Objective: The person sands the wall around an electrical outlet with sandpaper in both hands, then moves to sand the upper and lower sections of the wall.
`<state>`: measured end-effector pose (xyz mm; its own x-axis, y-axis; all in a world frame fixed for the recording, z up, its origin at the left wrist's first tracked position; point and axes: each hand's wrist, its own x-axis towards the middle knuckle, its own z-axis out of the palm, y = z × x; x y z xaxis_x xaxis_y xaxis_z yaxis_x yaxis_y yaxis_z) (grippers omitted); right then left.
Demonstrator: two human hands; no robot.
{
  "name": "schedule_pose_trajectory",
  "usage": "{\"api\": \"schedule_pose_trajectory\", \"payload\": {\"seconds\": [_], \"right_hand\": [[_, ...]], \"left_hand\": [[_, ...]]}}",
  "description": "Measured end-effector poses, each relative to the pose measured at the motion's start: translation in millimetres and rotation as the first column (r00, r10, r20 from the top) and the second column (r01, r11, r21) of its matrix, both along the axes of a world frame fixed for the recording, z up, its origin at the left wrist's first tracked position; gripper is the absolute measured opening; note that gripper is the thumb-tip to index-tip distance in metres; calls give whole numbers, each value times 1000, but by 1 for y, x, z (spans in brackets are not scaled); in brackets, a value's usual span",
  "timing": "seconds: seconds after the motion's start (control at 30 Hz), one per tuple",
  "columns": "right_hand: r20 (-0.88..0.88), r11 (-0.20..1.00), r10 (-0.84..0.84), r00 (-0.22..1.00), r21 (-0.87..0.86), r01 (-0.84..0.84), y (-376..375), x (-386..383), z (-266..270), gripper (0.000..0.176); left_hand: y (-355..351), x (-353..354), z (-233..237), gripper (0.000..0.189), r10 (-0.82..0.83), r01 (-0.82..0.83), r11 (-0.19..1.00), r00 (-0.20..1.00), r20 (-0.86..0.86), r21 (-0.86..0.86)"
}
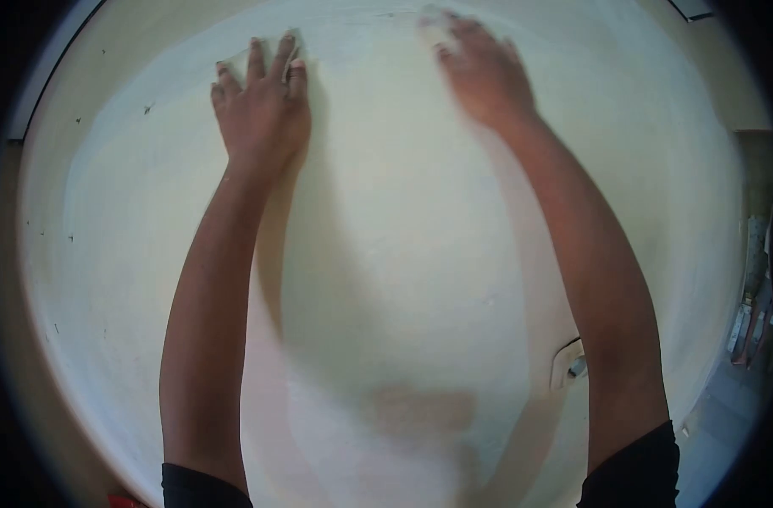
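Note:
A broad pale wall-like surface (420,212) fills most of the view, whitish with yellowish patches. My left hand (263,110) lies against it at the upper left, fingers spread and stretched out, nothing in its grasp. At the upper middle, my right hand (488,76) is smeared by motion, its fingers reaching left along the surface. Between its thumb and fingers shows a blurred whitish patch (437,34), pressed close to the surface; I cannot tell what it is. Both arms are raised, and their shadows fall below them.
Beside my right forearm is a small cut-out fitting (567,364) with a grey knob-like piece. Small dark marks (147,109) dot the left side. Several narrow objects (746,326) are stacked at the far right edge. A red thing (125,501) peeks in at the bottom left.

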<state>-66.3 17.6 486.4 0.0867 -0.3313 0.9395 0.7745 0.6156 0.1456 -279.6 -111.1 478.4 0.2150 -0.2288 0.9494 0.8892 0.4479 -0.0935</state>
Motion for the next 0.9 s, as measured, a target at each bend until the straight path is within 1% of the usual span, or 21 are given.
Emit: {"api": "schedule_pose_trajectory", "payload": {"seconds": [0.07,0.1,0.17,0.2,0.27,0.37,0.4,0.43,0.47,0.53,0.57,0.67,0.7,0.73,0.77,0.87,0.9], "right_hand": [[-199,1000,-23,980,7,25,31,37,16,49],[-201,998,-56,978,-8,55,36,37,15,48],[-201,992,-129,971,-34,125,30,28,6,45],[-65,994,-107,992,9,108,20,23,-7,44],[108,994,-2,994,108,-9,16,32,-20,43],[-106,994,-109,988,-43,105,60,82,10,44],[-221,998,-61,973,7,64,80,93,20,44],[-171,985,-66,983,-168,37,54,98,11,45],[-122,940,-66,990,-341,21,21,99,-3,47],[-3,956,-215,977,-206,209,16,82,-28,47],[189,983,-140,972,-96,160,10,93,-43,47],[134,982,-15,991,-186,40,37,129,-39,47],[-31,961,-75,997,-268,64,49,143,-32,46],[-27,937,-136,990,-328,120,59,168,-22,46],[-127,927,-35,991,-376,-15,70,186,-25,48],[-145,955,-131,981,-283,86,98,178,-34,48],[-32,940,-183,983,-300,165,70,168,-52,47]], "left_hand": [[9,12,0,47,-2,-1,999,999,54,54],[15,22,0,47,16,-16,1000,1000,1,19],[33,54,-3,47,-17,17,1000,999,-35,-1],[40,65,-5,47,-33,32,999,998,-49,-7],[38,73,6,48,-40,40,999,999,14,-17],[33,65,10,48,-37,37,999,996,76,-3],[36,70,4,48,-16,16,1000,997,75,-7],[40,77,-4,48,2,-2,1000,997,75,-7],[45,86,-12,49,19,-18,1000,997,70,-10],[61,114,-29,48,6,-5,999,999,41,-36],[72,124,-33,48,8,-7,999,1000,15,-36],[70,124,-21,48,35,-34,999,999,9,-34],[69,121,-17,48,25,-25,1000,999,36,-9],[68,118,-14,48,13,-14,1000,998,68,15],[70,118,-13,48,-1,-2,999,995,103,37],[91,140,-17,49,29,-39,997,992,123,74],[98,153,-22,49,27,-33,998,994,106,60]]}}
